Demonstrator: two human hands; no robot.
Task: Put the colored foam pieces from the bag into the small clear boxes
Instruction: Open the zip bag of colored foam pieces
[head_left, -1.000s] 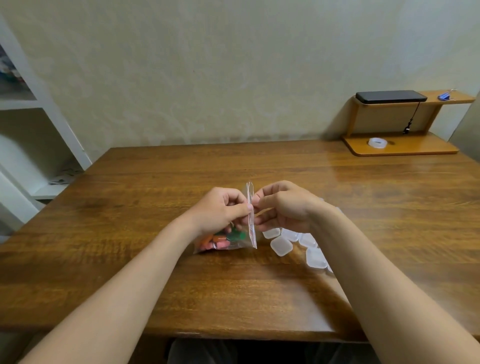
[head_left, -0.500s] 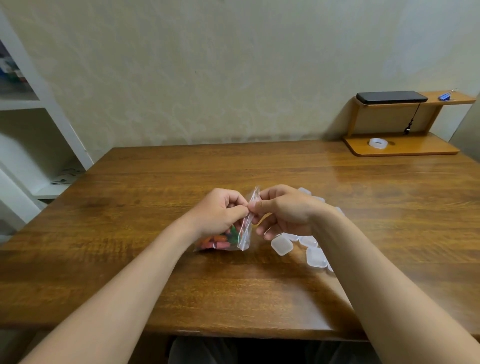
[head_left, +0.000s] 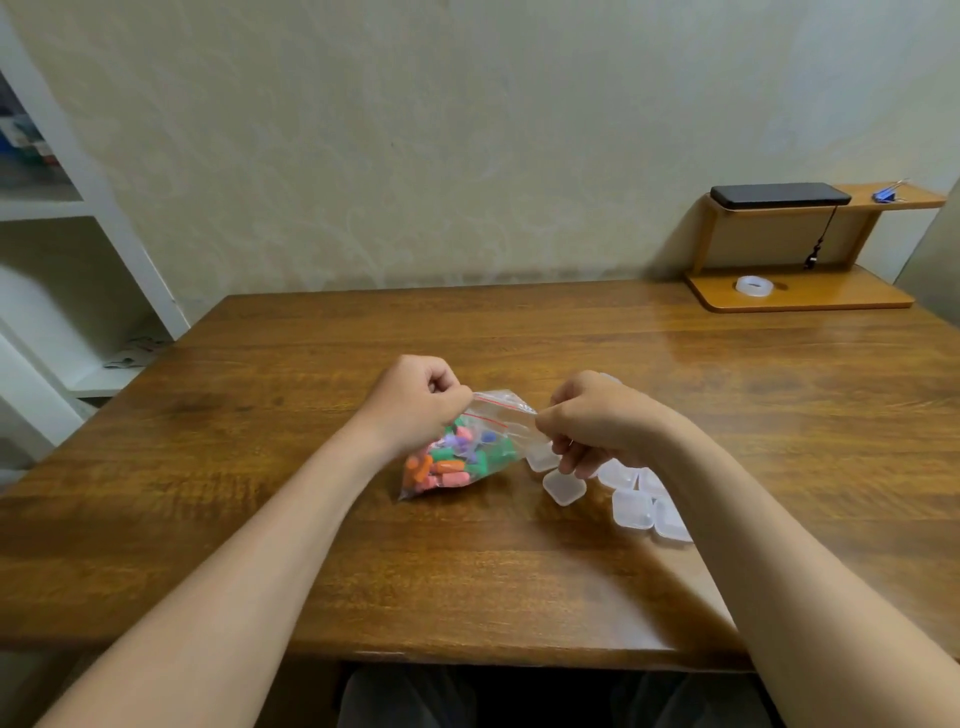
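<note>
A clear zip bag (head_left: 498, 415) with a red seal line lies at the middle of the wooden table (head_left: 519, 571). Inside it sit several colored foam pieces (head_left: 452, 460) in orange, green, pink and purple. My left hand (head_left: 421, 400) pinches the left side of the bag's mouth. My right hand (head_left: 597, 421) pinches the right side, and the mouth is stretched wide between them. Several small clear boxes (head_left: 631, 509) lie closed on the table under and to the right of my right hand, partly hidden by that hand and forearm.
A small wooden shelf (head_left: 800, 296) stands at the table's back right corner, with a roll of clear tape (head_left: 754, 286) on its base and a black device (head_left: 779, 196) on top. A white shelving unit (head_left: 78, 260) stands left of the table.
My hands have moved apart, each pulling its side of the bag's mouth. The mouth, pressed flat between them a second ago, now gapes and shows the foam pieces.
</note>
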